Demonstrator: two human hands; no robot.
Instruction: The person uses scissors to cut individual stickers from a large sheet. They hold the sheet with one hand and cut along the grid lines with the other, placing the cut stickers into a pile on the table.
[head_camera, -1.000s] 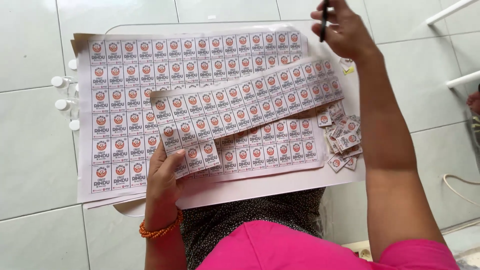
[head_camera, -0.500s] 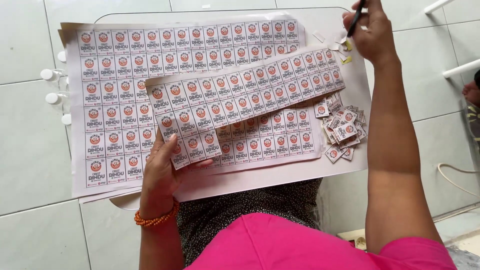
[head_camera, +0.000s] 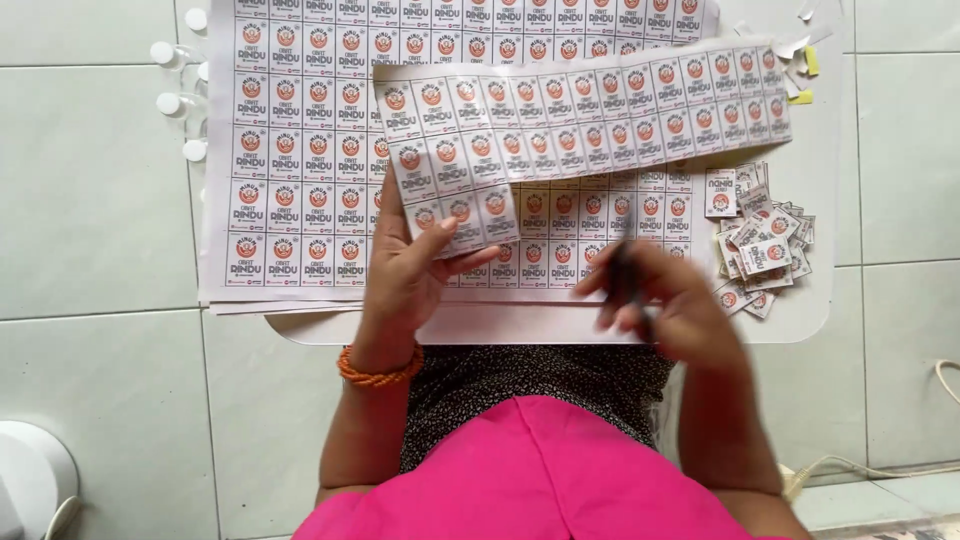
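A partly cut strip of labels (head_camera: 580, 125) is pinched at its lower left corner by the left hand (head_camera: 420, 275), thumb on top and fingers (head_camera: 475, 262) clamped beneath, and the strip is held slanting up toward two o'clock over the full sheet of labels (head_camera: 300, 150). The right hand (head_camera: 665, 305) is seen blurred at the near edge of the white board (head_camera: 815, 300), its fingers curled around a dark, thin tool (head_camera: 625, 280); the kind of tool cannot be told. A heap of cut labels (head_camera: 760, 245) is piled at three o'clock, just inside the board's right rim. Paper offcuts (head_camera: 805, 70) are scattered at one o'clock. Small white caps (head_camera: 175, 100) are lined at ten o'clock on the tiled floor (head_camera: 90, 200), where open room is left.
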